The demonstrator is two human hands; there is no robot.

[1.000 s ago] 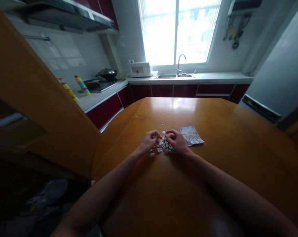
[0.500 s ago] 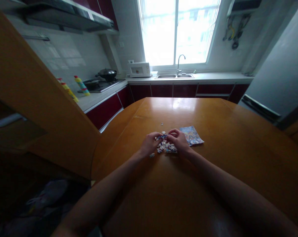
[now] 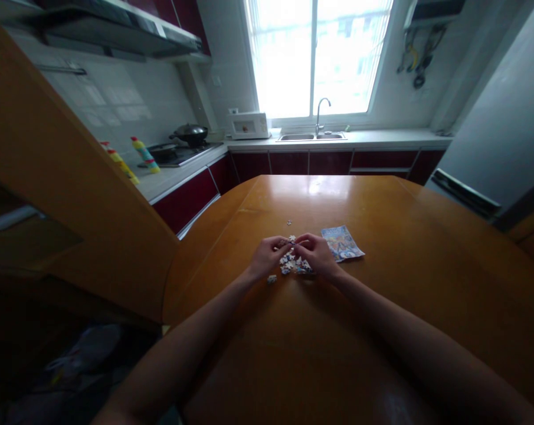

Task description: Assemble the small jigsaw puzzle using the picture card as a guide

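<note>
My left hand and my right hand meet over a small heap of jigsaw puzzle pieces. The fingers of both are closed in a pinch on small puzzle pieces between them, mostly covered by the fingertips. One loose puzzle piece lies just below my left hand, and another sits alone beyond the heap. Right of my right hand lies a colourful printed picture sheet, flat on the table.
The brown wooden table spreads around my arms. Behind it runs a counter with a sink, a white microwave and a stove bearing a dark wok. A wooden panel stands close on the left.
My two hands have drawn slightly closer together, the fingertips now nearly touching over the pieces. The blue-toned joined pieces seen between them earlier are now more covered. The view has shifted slightly.
</note>
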